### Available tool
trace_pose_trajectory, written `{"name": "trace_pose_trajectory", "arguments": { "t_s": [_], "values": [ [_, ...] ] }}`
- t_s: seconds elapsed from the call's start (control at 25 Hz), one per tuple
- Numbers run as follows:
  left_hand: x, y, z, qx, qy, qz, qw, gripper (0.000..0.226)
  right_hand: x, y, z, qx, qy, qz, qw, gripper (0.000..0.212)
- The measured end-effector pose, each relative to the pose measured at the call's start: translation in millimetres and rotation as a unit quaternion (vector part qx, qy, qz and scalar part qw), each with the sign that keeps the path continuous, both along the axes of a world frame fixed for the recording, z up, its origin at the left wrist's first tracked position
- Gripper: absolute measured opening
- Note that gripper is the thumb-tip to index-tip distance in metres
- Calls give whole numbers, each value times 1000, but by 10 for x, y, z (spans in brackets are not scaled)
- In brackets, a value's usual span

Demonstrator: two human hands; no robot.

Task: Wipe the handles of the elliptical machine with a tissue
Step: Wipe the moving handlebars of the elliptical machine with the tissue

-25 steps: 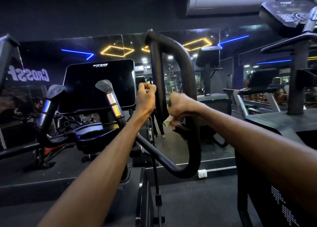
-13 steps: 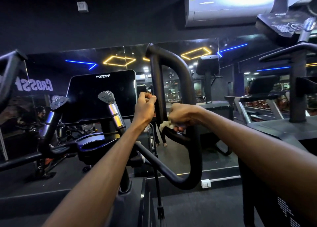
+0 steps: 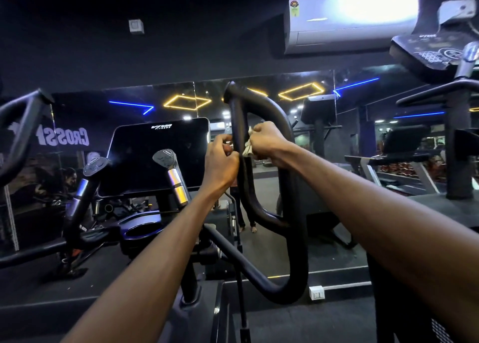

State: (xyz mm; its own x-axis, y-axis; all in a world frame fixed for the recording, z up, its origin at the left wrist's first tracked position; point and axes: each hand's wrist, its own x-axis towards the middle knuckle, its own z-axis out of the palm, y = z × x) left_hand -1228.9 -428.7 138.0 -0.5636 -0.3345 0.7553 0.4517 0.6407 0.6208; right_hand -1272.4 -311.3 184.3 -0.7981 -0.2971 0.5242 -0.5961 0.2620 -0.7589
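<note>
Right hand: we see our right hand (image 3: 267, 140) curled around a tissue (image 3: 248, 148), pressing it against the handle (image 3: 239, 125).
Left hand: our left hand (image 3: 222, 158) grips the same bar.

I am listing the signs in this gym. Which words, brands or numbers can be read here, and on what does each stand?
"CROSSF", mirror-reversed and cut off: wall lettering seen in the mirror.
Brand on the console screen: too blurred to read.
Print on the upper right console: too small.
Sticker on the air conditioner: unreadable.
</note>
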Motion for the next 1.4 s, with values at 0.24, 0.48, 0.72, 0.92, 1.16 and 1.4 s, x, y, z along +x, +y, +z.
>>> {"name": "trace_pose_trajectory", "arguments": {
  "t_s": [0.24, 0.48, 0.72, 0.92, 1.16, 1.4],
  "values": [
    [25, 66, 43, -37, 17, 43, 998, 26, -12, -56, 81, -48, 41, -41, 997, 16],
    [-60, 73, -68, -35, 44, 26, 998, 20, 12, -85, 134, -38, 75, -76, 994, 12],
    [-52, 105, -31, -25, 33, 37, 998, 20, 109, 7, 251, 15, 171, -67, 983, 13],
    [-39, 11, -12, -47, -10, 35, 998, 33, 154, 176, 228, 187, 165, -57, 967, 17],
    [0, 66, 15, -48, -8, 34, 998, 29, 177, 183, 443, 232, 503, -193, 810, 19],
    [43, 45, -9, -60, -8, 29, 998, 31, -112, 371, 458, 386, 627, -214, 642, 20]
  ]
}}
